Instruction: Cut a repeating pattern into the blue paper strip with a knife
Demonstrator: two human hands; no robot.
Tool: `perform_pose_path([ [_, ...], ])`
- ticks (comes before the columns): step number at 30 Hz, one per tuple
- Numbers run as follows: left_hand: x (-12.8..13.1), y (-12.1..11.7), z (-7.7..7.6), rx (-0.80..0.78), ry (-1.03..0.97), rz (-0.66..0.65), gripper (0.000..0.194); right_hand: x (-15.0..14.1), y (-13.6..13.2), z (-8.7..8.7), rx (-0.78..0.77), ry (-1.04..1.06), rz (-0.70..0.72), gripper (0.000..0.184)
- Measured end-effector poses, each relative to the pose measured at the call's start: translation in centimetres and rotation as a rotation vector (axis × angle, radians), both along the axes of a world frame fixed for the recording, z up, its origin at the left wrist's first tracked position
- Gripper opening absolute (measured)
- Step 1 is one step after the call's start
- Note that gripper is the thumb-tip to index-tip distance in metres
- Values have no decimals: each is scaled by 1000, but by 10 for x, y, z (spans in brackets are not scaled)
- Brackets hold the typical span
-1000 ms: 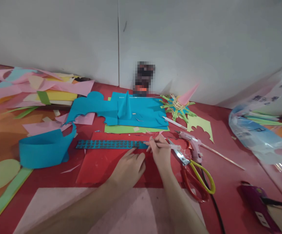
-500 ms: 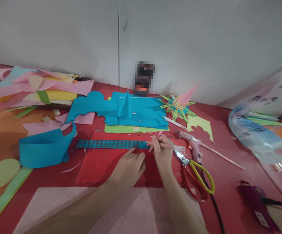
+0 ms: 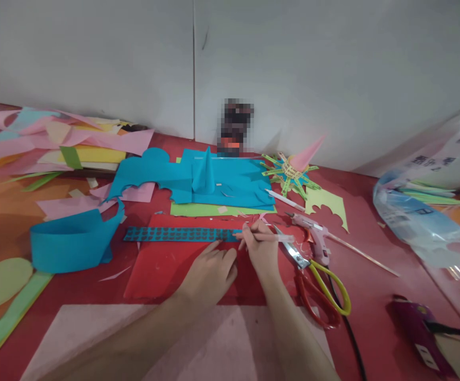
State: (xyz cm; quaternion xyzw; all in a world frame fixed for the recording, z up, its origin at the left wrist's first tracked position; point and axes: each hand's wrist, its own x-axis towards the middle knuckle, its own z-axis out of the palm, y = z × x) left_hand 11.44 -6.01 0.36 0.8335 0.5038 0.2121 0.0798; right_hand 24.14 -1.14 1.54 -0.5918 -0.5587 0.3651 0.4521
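A blue paper strip (image 3: 174,234) covered in rows of dark marks lies across a red sheet (image 3: 154,270). My left hand (image 3: 209,270) rests on the sheet, its index finger stretched out onto the strip's lower edge and the others loosely bent; it grips nothing. In my right hand (image 3: 262,248) is a pale pinkish pen (image 3: 281,238), held in a writing grip with its tip at the right part of the strip. Just right of that hand lie scissors (image 3: 303,262) with one red and one yellow handle, and a pink glue gun (image 3: 317,238).
A blue paper band (image 3: 69,241) stands at left, near paper scraps (image 3: 106,143). Behind the strip are blue sheets (image 3: 241,182) with a blue cone (image 3: 205,174). A pink-coned paper piece (image 3: 307,153), a white pen (image 3: 285,200), a plastic bag (image 3: 416,206) and a purple device (image 3: 422,328) are rightward.
My right hand has shifted slightly left along the strip, and the pen moved left with it. My left hand has stayed in place.
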Motion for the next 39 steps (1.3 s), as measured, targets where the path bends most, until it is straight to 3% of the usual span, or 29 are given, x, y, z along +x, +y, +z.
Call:
perform_pose_path([
  [20, 0, 0, 1, -29, -7, -8, 17, 1, 0, -3, -5, 48, 71, 28],
  [31, 0, 0, 4, -34, 10, -7, 18, 2, 2, -5, -1, 6, 10, 31],
  [39, 0, 0, 0, -15, 17, -11, 18, 1, 0, 3, -11, 36, -20, 31],
])
